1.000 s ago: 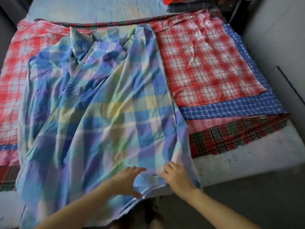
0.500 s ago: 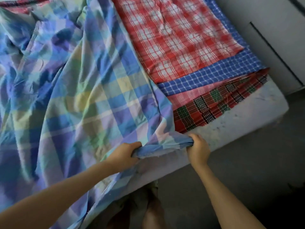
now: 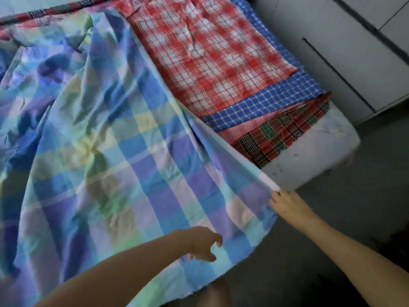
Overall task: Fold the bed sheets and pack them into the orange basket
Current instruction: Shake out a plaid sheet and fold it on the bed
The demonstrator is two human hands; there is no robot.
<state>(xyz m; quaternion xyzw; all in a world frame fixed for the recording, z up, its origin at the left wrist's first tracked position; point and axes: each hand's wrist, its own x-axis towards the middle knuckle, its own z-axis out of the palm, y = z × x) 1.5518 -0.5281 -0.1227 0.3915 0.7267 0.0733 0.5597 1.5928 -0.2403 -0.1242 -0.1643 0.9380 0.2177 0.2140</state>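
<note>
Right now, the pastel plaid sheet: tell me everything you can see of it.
The pastel plaid sheet is thin cloth in large blue, purple, green and yellow checks, wrinkled, spread over the bed's left side, overlapping the red-and-white checked sheet. Its near edge hangs off the mattress. The right hand pinches its near right corner, edge taut; the left hand is open over the hem.

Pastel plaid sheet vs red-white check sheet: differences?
The pastel plaid sheet has large squares, the red-white check sheet small ones. The pastel one is rumpled and overhangs the bed; the red one lies flat. The right hand pinches the pastel sheet's corner; no hand touches the red. Both are checked.
</note>
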